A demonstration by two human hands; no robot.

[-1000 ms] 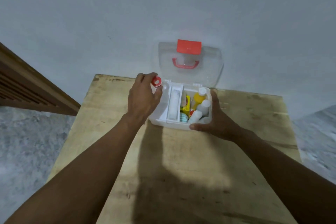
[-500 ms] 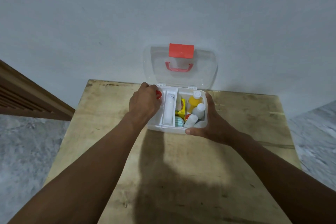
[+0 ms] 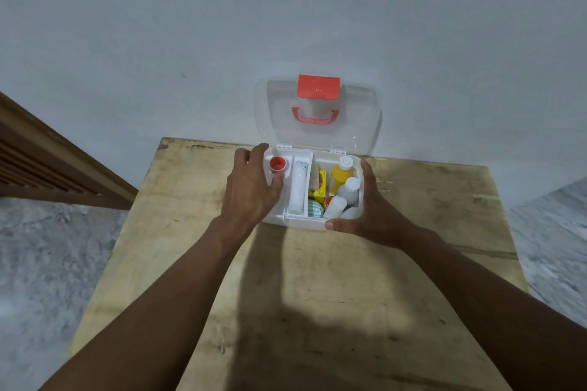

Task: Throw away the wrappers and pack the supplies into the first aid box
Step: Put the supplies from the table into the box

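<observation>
Head view, and you're looking down at the first aid box [image 3: 297, 221], a white tray at the far edge of the wooden table [image 3: 317, 295], right up by the pale wall [image 3: 190, 41]. Its clear lid [image 3: 355, 124] stands open and upright against that wall, with the red latch [image 3: 318, 87] on top and the red handle [image 3: 314, 115] just below it.

Your left hand [image 3: 251, 187] is over the box's left end, fingers curved around a small red-capped piece [image 3: 278, 164] that sits in the leftmost compartment. Your thumb is just beneath it, but I cannot tell whether you are pinching it or only touching it.

Your right hand [image 3: 373, 213] is clamped on the box's right front corner: thumb lying along the front wall, fingers curled up the right side.

Inside, a white tube [image 3: 298, 187] lies lengthwise in the narrow second compartment. The big right-hand compartment is crowded: a yellow bottle [image 3: 341, 176] with a white cap at the back, a white bottle [image 3: 349, 189] just in front of it, another white bottle [image 3: 335, 207] tilted nearer you, a yellow packet [image 3: 320, 187] against the divider and a teal striped packet [image 3: 314, 209] in the front corner beside it.

To your left, a brown slatted wooden frame [image 3: 47, 162] runs beside the table, and grey speckled floor [image 3: 47, 263] shows on both sides.
</observation>
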